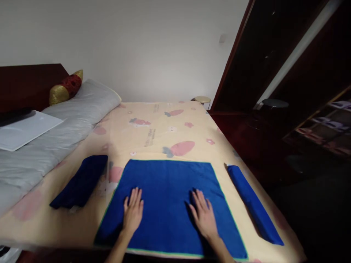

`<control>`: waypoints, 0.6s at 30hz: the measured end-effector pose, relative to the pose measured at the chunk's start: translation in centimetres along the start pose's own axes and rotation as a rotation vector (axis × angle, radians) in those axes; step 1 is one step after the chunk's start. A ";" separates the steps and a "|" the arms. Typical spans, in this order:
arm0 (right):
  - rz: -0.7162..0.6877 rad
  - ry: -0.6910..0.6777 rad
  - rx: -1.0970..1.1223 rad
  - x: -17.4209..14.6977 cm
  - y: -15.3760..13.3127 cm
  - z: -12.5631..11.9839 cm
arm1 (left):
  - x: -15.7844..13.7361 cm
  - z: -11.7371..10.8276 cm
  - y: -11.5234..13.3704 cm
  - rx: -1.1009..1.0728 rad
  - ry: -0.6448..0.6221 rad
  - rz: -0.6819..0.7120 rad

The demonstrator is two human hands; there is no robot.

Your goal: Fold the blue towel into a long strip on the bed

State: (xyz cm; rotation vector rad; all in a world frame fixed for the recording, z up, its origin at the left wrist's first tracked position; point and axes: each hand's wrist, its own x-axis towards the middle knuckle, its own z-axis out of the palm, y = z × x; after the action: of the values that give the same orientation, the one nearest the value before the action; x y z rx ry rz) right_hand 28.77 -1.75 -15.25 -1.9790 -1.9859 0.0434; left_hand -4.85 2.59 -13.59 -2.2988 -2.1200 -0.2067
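Observation:
A blue cloth (167, 204) with a thin green edge lies spread out on the bed's near part. On its left side, my left hand (133, 210) rests with fingers stretched out and palm down. My right hand (203, 215) is over the right side of the same cloth, fingers spread, casting a shadow on it. Neither hand holds anything. A folded dark blue cloth (82, 182) lies to the left of the spread one. To the right, near the bed's edge, lies a long, narrow rolled or folded blue cloth (253, 204).
The bed (153, 142) has a cream sheet with pink printed shapes. Along its left run a long grey pillow (82, 109), a red and gold cushion (65, 87) and a white board (27, 129). Stools (202, 99) and a shoe rack (323, 124) stand beyond the right edge.

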 end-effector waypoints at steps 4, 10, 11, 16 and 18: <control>-0.242 -0.190 0.179 3.9 -8.3 1.5 | 2.1 1.3 8.2 -0.126 -0.107 0.320; -0.133 -0.122 0.116 10.0 -3.4 3.1 | 9.6 1.8 4.9 -0.055 -0.087 0.198; -0.071 -0.084 0.072 10.7 -0.9 3.0 | 11.1 1.7 2.7 -0.018 -0.068 0.081; 0.134 0.062 -0.085 11.9 10.2 1.7 | 16.7 0.5 -8.2 -0.010 -0.011 -0.197; 0.136 0.046 -0.096 11.8 11.8 1.3 | 18.2 0.0 -10.6 -0.075 0.008 -0.217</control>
State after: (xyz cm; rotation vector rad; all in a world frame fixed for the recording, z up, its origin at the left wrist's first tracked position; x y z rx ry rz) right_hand 40.16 10.42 -16.98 -2.1533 -1.8546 -0.0649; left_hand -14.02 21.49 -12.60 -2.0969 -2.3961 -0.3013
